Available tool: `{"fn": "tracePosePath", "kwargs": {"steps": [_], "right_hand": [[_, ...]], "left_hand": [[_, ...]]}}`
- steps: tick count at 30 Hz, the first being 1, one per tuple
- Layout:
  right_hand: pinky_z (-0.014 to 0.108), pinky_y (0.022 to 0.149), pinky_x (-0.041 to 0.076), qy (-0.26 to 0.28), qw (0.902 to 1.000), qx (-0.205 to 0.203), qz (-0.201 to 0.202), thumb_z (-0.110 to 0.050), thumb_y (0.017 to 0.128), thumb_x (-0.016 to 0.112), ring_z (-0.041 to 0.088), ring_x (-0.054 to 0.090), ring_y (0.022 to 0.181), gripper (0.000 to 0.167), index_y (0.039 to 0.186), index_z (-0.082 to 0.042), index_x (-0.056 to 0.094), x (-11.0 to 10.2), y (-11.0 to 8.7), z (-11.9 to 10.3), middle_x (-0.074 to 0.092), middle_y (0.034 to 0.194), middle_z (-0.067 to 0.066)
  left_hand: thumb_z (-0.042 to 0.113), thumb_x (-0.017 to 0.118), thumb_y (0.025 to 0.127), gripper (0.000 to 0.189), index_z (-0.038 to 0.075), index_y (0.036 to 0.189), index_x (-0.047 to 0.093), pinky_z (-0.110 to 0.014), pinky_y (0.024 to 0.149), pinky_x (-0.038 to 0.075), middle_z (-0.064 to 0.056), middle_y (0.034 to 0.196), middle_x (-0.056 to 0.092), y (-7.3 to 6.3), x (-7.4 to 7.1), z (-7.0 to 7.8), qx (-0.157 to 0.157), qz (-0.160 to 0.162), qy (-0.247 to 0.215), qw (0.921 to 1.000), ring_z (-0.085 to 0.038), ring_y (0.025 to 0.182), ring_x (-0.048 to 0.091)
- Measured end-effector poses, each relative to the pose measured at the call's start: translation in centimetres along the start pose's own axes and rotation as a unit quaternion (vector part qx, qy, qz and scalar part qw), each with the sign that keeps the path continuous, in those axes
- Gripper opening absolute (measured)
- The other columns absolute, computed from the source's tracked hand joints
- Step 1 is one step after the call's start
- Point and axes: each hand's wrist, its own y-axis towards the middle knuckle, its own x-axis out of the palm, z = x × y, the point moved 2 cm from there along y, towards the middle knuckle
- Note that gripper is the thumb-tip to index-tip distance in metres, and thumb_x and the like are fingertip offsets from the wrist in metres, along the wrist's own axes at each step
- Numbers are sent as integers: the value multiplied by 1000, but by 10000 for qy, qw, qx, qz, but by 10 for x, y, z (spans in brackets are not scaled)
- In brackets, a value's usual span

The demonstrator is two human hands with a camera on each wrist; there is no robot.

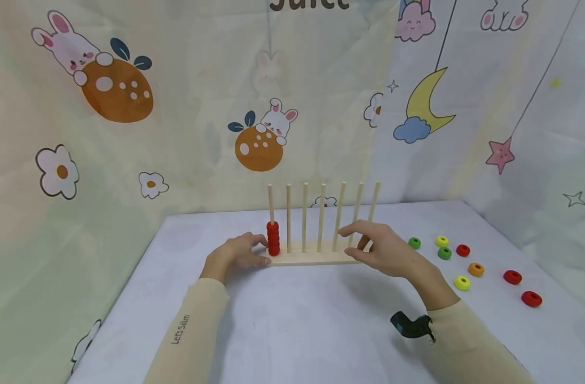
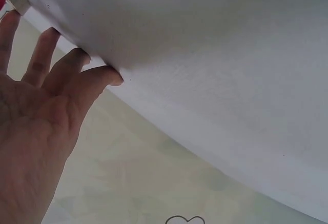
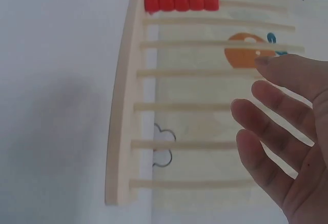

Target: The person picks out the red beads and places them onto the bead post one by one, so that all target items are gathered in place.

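A wooden peg board (image 1: 311, 259) with several upright pegs stands near the back of the table. Several red beads (image 1: 273, 238) are stacked on its leftmost peg; the other pegs carry none. My left hand (image 1: 235, 254) is at the board's left end, fingers loosely spread. In the left wrist view, one fingertip meets the wooden corner (image 2: 18, 1) and the others rest on the white cloth. My right hand (image 1: 386, 249) hovers before the right-hand pegs, fingers apart and holding nothing; in the right wrist view the fingers (image 3: 274, 129) overlap the upper pegs.
Loose beads lie on the right of the table (image 1: 302, 330): red (image 1: 531, 299), orange (image 1: 476, 269), yellow (image 1: 462, 282) and green (image 1: 444, 253) ones. A printed curtain (image 1: 191, 133) hangs right behind the table. A black strap (image 1: 411, 325) is at my right sleeve.
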Motion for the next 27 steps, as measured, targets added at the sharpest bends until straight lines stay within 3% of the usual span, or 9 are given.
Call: {"fn": "tracePosePath", "kwargs": {"steps": [10, 27], "right_hand": [[25, 65, 56, -321, 9979, 543, 127, -9, 93, 76, 8, 63, 82, 36, 126, -18, 67, -14, -29, 25, 70, 119, 0], [28, 70, 57, -731, 9924, 660, 744, -5, 89, 79, 4, 65, 80, 36, 122, -17, 68, -30, -70, 60, 70, 113, -2]], "left_hand": [[43, 79, 88, 51, 34, 134, 60, -59, 100, 48, -5, 132, 56, -2, 0, 1, 85, 51, 11, 10000, -32, 125, 54], [45, 78, 88, 50, 35, 134, 60, -62, 100, 48, -4, 137, 55, -4, 1, -2, 100, 136, 8, 9999, -34, 127, 53]]}}
